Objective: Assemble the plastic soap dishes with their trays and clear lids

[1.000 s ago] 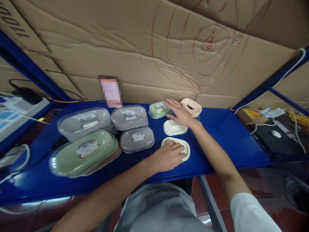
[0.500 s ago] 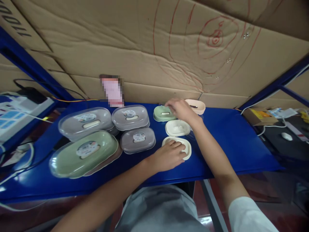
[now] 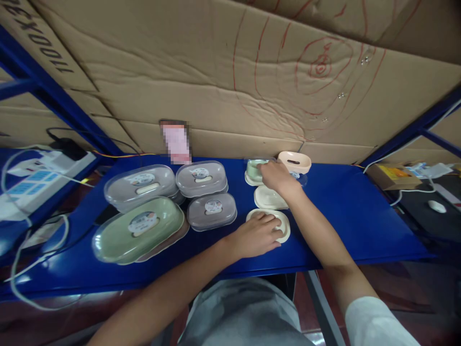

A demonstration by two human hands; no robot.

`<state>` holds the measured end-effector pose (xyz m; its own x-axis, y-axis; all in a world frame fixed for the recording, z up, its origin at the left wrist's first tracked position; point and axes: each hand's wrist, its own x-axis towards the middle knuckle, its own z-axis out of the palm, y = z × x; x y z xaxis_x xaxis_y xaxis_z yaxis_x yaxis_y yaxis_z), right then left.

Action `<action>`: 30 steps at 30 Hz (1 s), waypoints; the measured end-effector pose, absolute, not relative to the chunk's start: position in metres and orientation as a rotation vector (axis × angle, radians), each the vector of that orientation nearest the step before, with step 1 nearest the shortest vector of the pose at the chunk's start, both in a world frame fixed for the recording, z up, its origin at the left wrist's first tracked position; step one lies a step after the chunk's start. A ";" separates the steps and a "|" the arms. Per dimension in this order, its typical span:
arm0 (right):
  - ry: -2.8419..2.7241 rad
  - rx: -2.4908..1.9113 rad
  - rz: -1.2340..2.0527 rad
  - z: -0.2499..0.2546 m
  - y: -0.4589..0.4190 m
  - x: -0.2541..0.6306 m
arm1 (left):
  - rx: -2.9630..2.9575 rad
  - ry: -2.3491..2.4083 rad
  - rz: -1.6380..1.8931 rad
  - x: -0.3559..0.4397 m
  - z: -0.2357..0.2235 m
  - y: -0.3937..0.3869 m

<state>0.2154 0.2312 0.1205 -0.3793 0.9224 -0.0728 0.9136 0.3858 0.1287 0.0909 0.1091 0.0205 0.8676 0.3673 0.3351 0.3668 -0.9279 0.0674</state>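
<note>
My left hand (image 3: pixel 257 234) lies flat, fingers down, on a cream oval soap dish (image 3: pixel 285 224) near the front of the blue shelf (image 3: pixel 342 211). My right hand (image 3: pixel 276 176) reaches to the back and pinches the right end of a small green soap dish (image 3: pixel 253 168). That dish sits on a cream base (image 3: pixel 249 181). A second cream tray (image 3: pixel 267 198) lies between my two hands. A peach soap dish (image 3: pixel 295 162) stands just right of my right hand, by the cardboard wall.
Left of my hands are lidded boxes: a large green one (image 3: pixel 139 230), a large grey one (image 3: pixel 140 185) and two smaller grey ones (image 3: pixel 201 177) (image 3: pixel 212 210). A power strip (image 3: pixel 43 170) with cables lies far left. A computer mouse (image 3: pixel 437 205) is far right.
My right hand went from hovering open above the cream tray back to the green dish and closed on its end. The left hand stayed on the front cream dish.
</note>
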 end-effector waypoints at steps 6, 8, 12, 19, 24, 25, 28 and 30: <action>2.543 1.916 0.400 0.131 0.203 0.188 | 3.030 0.611 0.570 0.093 0.022 0.107; 2.879 1.739 0.384 0.129 0.200 0.177 | 3.029 0.606 0.574 0.093 0.022 0.107; 3.359 1.038 -0.152 0.104 0.211 0.159 | 3.021 0.592 0.593 0.093 0.022 0.109; 3.429 1.056 -0.605 0.093 0.242 0.174 | 3.032 0.588 0.594 0.091 0.022 0.108; 3.314 1.266 -0.541 0.131 0.241 0.216 | 3.008 0.663 0.684 0.086 0.034 0.109; 3.265 1.317 -0.476 0.137 0.241 0.225 | 2.975 0.762 0.750 0.083 0.038 0.112; 3.109 1.441 -0.324 0.149 0.243 0.251 | 2.829 1.150 0.947 0.073 0.051 0.121; 2.997 1.588 -0.201 0.151 0.246 0.263 | 2.790 1.303 0.972 0.068 0.055 0.127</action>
